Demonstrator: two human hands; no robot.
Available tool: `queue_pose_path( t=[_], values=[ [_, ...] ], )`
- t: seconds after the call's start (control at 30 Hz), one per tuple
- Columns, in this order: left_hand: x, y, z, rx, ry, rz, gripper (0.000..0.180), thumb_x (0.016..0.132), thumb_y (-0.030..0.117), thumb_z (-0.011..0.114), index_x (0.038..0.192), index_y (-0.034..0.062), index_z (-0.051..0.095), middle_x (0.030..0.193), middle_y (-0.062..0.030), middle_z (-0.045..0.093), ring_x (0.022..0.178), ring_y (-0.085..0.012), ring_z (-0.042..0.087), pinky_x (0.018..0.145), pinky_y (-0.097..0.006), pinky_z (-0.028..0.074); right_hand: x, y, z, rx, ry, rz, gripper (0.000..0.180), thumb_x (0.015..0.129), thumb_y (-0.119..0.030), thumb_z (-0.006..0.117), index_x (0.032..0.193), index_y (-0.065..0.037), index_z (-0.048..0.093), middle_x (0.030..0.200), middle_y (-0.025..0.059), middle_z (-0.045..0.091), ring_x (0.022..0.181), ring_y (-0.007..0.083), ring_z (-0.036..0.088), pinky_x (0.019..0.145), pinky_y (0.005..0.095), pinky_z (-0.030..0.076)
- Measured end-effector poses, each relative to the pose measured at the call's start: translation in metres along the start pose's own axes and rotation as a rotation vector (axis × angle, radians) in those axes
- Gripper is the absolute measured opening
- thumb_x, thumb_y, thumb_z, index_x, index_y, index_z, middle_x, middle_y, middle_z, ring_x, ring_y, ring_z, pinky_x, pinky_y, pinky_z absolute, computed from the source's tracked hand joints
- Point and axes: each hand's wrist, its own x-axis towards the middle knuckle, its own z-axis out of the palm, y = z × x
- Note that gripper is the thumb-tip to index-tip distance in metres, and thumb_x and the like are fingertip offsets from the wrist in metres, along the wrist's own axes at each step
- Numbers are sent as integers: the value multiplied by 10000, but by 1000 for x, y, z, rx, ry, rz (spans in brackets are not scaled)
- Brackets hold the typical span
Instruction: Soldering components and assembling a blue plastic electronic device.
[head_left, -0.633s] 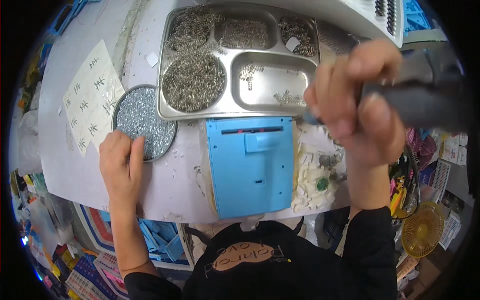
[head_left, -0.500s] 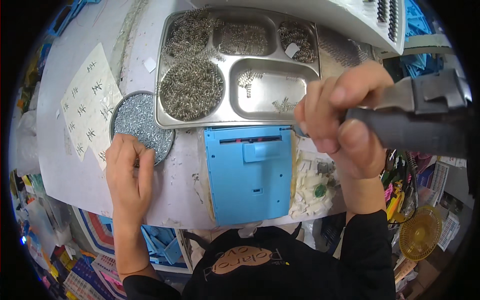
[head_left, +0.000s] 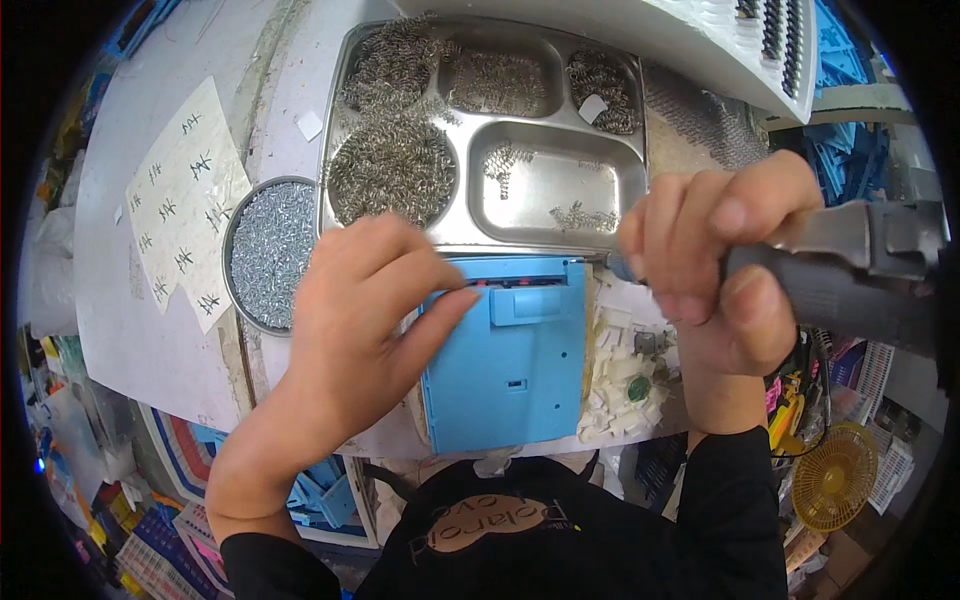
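Note:
A light blue plastic housing [head_left: 510,360] lies flat at the table's near edge. My left hand [head_left: 365,310] rests on its upper left corner, fingertips pressed on the top edge; whether it pinches a screw is hidden. My right hand [head_left: 715,270] grips a grey electric screwdriver [head_left: 850,275], its tip near the housing's upper right corner. A round tin of small silver screws [head_left: 270,250] sits left of my left hand.
A steel compartment tray [head_left: 545,190] with springs and small metal parts stands behind the housing. A white paper with handwritten marks [head_left: 185,200] lies at the left. White plastic bits [head_left: 620,375] are piled right of the housing. A small yellow fan [head_left: 835,478] is at lower right.
My left hand moved right from the screw tin onto the blue housing's top edge. My right hand brought the screwdriver tip down toward the housing's upper right corner.

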Motion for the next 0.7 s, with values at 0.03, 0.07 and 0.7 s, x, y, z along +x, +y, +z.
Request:
queue_pose_path(
  t=[0.03,0.07,0.7],
  values=[
    [10,0,6,-32,-30,25,129,767,64,800,838,50,693,827,-77,619,817,-282,610,733,-373,458,0,-5,-1,14,10,9,293,976,-293,664,1165,-105,541,661,-42,501,599,88,471,604,279,419],
    [18,0,12,-58,-57,46,128,771,80,801,830,53,690,815,-73,621,816,-283,613,731,-381,458,-1,-7,-3,11,6,-2,297,979,-295,653,1179,-106,540,664,-44,497,606,88,463,620,281,423],
    [55,19,49,-189,-94,215,209,770,166,815,914,69,699,832,-86,647,776,-294,636,744,-379,497,-22,-31,-34,107,-224,-171,343,1026,-298,558,1311,-110,526,733,-66,498,681,68,453,714,273,408]
  ],
)
